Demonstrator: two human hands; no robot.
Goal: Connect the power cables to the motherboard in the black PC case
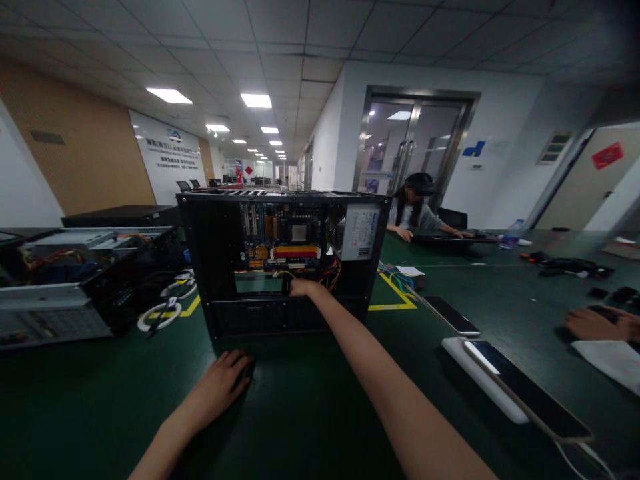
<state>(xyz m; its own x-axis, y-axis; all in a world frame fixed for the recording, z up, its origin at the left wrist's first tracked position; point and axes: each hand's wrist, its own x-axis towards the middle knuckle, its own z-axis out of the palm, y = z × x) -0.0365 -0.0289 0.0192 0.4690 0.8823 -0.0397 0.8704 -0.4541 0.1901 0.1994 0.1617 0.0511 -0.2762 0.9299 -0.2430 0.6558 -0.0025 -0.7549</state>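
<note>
An open black computer case [283,257] stands on the green table [310,413] in front of me, its motherboard [280,243] and power supply [357,232] showing. My right hand [305,288] reaches into the lower part of the case, fingers closed around a small dark object near loose coloured wires [330,272]. My left hand [223,383] lies on the table just in front of the case, fingers curled down over something dark that I cannot make out.
A second opened case [75,283] lies at the left, with white cable rings [165,310] beside it. Phones [453,315] and a white pad with a tablet [515,390] lie at the right. Another person's hands [597,325] rest at the right edge; a person [417,210] sits at the far side.
</note>
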